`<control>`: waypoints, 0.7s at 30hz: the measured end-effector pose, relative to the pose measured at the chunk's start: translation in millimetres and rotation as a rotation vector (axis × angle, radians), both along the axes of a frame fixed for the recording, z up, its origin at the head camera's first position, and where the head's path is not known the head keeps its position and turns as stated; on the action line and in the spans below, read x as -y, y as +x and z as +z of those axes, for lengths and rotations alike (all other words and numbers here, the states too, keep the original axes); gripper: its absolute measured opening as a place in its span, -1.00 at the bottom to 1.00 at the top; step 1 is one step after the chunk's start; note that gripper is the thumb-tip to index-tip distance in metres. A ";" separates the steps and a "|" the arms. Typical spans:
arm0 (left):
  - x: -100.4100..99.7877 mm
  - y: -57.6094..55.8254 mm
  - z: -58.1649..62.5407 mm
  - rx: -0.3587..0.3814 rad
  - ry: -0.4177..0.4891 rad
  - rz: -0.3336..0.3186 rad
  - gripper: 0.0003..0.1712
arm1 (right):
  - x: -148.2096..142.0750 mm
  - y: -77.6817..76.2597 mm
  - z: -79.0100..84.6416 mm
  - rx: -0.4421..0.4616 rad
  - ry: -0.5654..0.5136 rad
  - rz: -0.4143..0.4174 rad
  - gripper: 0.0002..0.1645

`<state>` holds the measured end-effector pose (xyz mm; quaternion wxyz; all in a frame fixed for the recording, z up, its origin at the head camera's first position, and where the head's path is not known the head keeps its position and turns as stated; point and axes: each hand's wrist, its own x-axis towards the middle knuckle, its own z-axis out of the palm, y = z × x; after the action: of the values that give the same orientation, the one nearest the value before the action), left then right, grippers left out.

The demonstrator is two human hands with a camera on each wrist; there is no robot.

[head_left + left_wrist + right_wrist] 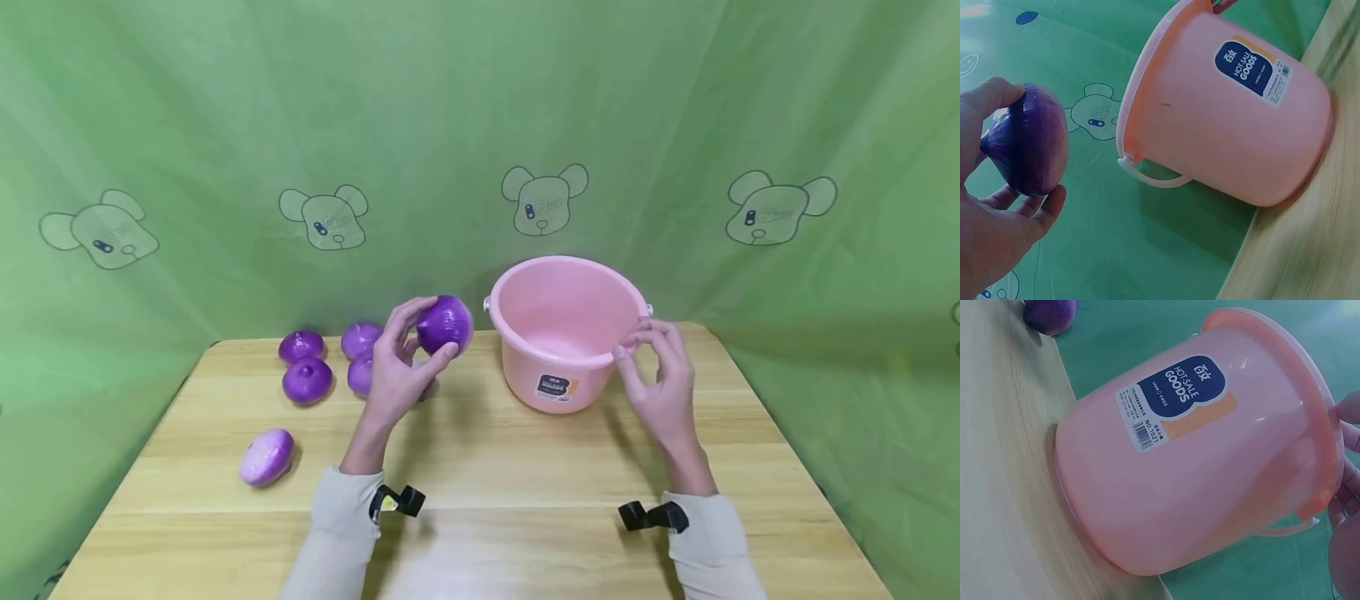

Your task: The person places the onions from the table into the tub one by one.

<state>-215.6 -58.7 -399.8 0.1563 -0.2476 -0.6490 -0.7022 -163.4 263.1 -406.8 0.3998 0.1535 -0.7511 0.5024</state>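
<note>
My left hand (pixel 393 375) grips a purple onion (pixel 446 324) between thumb and fingers, raised over the table just left of the pink bucket (pixel 558 379). In the left wrist view the same onion (pixel 1034 140) points its tip toward the palm. My right hand (pixel 663 387) pinches the bucket's rim at its right side. From the right wrist view, the bucket (pixel 1210 462) stands upright on the table, with thumb and fingers at its rim. The inside of the bucket shows only bare pink plastic in the head view.
Several more purple onions (pixel 307 381) lie at the table's back left, some partly hidden by my left hand. One paler onion (pixel 266 458) lies on its side nearer the front. A green curtain (pixel 435 125) hangs behind the wooden table (pixel 525 475).
</note>
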 end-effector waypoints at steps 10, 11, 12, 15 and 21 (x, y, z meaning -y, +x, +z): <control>8.0 -2.4 -3.2 -0.044 0.034 0.021 -0.27 | 12.4 -4.6 -4.4 0.015 -0.025 0.026 -0.88; 6.9 -2.1 -3.4 -0.041 0.043 0.019 -0.27 | 12.0 -4.8 -5.1 0.015 -0.023 0.030 -0.88; 5.2 -2.1 -3.4 -0.038 0.048 0.011 -0.27 | 10.8 -4.7 -5.6 0.017 -0.024 0.036 -0.88; -3.8 -4.1 -1.8 -0.043 0.060 -0.037 -0.27 | 4.0 -3.1 -5.8 0.019 -0.032 0.047 -0.88; -13.7 -9.1 5.0 -0.073 0.097 -0.084 -0.29 | -1.1 -4.1 -4.5 0.027 -0.035 0.062 -0.88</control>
<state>-224.7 -45.0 -394.8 0.1622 -0.2920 -0.5972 -0.7292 -167.5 264.2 -411.2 0.3764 0.1629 -0.7423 0.5299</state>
